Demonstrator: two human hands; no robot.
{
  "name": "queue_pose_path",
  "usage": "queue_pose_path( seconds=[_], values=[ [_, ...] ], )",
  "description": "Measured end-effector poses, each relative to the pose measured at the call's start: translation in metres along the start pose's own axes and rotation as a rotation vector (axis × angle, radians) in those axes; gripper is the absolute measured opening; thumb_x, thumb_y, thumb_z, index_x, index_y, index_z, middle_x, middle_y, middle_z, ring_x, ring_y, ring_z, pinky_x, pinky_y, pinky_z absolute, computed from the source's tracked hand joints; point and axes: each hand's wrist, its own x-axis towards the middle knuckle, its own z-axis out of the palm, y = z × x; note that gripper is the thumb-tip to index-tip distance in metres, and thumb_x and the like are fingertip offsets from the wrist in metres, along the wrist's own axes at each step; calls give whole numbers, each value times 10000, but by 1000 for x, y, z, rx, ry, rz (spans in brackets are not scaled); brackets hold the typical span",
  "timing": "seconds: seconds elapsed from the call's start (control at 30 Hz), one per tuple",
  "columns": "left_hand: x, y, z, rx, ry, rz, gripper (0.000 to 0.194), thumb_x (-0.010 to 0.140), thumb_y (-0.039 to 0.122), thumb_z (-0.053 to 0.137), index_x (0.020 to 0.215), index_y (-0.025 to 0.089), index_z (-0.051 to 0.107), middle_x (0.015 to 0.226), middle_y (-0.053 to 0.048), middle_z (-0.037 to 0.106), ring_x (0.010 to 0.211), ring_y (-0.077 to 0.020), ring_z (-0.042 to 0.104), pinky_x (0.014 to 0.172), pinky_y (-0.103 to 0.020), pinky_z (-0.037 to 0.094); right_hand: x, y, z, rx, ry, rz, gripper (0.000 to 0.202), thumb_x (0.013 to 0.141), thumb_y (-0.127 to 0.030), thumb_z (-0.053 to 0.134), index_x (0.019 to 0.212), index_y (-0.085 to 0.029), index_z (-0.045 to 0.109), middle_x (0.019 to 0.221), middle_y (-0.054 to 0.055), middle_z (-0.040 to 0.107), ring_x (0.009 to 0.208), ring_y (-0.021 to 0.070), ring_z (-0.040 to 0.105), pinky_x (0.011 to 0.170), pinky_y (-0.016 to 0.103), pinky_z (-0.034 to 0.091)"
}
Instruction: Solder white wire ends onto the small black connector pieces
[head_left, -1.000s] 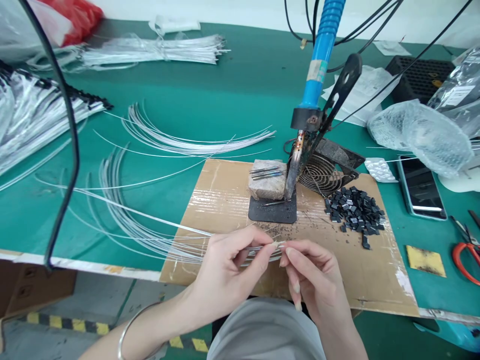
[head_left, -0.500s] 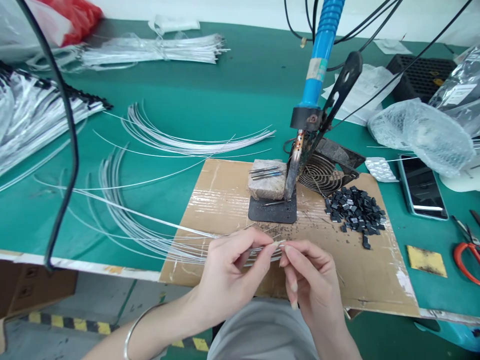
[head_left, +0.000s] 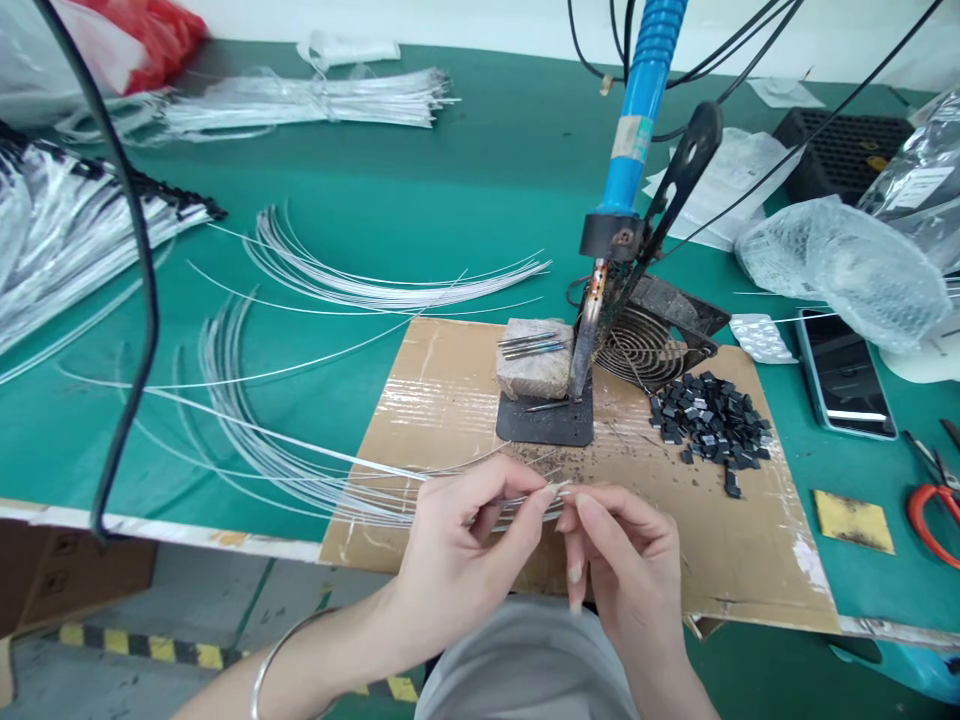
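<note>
Thumb and forefinger of my left hand [head_left: 480,550] are pinched on thin white wires [head_left: 375,468] that trail away to the left. Just beside it, my right hand [head_left: 622,540] pinches the short wire ends, its fingertips almost touching the left ones. What lies right between the fingertips is too small to make out. More wires [head_left: 277,470] fan out in a curved bundle under my left hand. Both hands are over the cardboard sheet [head_left: 435,390], in front of a soldering iron [head_left: 596,300] with a blue handle, fixed tip-down above a dark metal plate [head_left: 517,425].
A pile of small black connectors [head_left: 712,425] lies right of a small fan [head_left: 652,340]. Farther right are a phone [head_left: 847,375], a yellow sponge [head_left: 855,522] and orange-handled pliers [head_left: 937,515]. A black cable [head_left: 146,260] hangs at the left. Another wire bundle [head_left: 390,290] lies behind.
My right hand has turned slightly, its lower fingers shifting left. The loose far ends of the held wires have moved a little to the left. Both pinches stay in place.
</note>
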Motion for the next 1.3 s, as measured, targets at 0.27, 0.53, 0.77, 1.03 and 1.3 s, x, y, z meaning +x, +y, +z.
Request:
queue_pose_path(
  seconds=[0.27,0.53,0.77,1.03,1.3],
  values=[
    [-1,3,-1,-42,-36,-34,179,939,184,633,774,178,702,569,41,579,458,-75,372,407,-203,282,7,3,-14,-63,-117,-92,125,903,-347,816,840,-247,856,650,7,757,340,85,601,316,132,500],
    [-1,1,-4,-14,-42,-34,177,943,183,636,777,181,698,545,70,496,465,-69,304,408,-206,238,10,-3,-14,-23,0,-131,148,859,-376,852,850,-229,868,657,8,747,338,65,568,304,118,489],
    [-1,0,-4,9,-46,-43,191,962,213,634,787,184,707,553,54,544,466,-80,359,428,-212,299,6,0,-17,-61,-93,-60,131,905,-367,816,958,-258,866,707,7,761,422,72,621,382,137,562],
    [-2,-1,-3,19,-40,-1,186,966,191,628,791,193,691,564,61,546,463,-76,354,416,-209,287,5,8,-18,-36,-140,-76,72,938,-310,786,943,-286,853,731,-23,761,414,60,624,376,123,557],
    [-4,-6,0,4,-20,9,168,970,190,631,814,201,691,608,41,614,461,-79,425,416,-212,318,2,11,-9,38,-95,-74,81,932,-311,796,881,-267,841,740,-33,758,391,44,617,366,97,528]
  ],
)
